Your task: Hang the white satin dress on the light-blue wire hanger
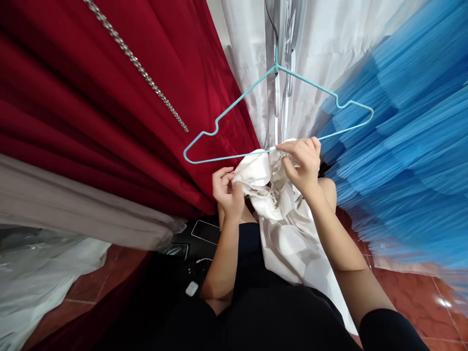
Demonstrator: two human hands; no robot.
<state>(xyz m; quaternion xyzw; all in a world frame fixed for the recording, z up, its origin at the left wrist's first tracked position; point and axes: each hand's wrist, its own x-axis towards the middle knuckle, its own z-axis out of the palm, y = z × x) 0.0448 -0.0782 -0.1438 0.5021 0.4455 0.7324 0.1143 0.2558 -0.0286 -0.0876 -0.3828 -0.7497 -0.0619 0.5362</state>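
While both hands work at the hanger: step in hand: threading the white garment onto the bottom bar of the teal wire hanger, judging by the grip.
Left hand: fingers clenched on the bunched beaded edge, lower left of the cloth.
Right hand: fingers pinching fabric and trim right at the bar.
Garment place: centre, touching the bar, draping down over the lap.
Surroundings: red dress left, blue tulle right.
Next move calls for: likely easing the strap over the bar without snagging beads.
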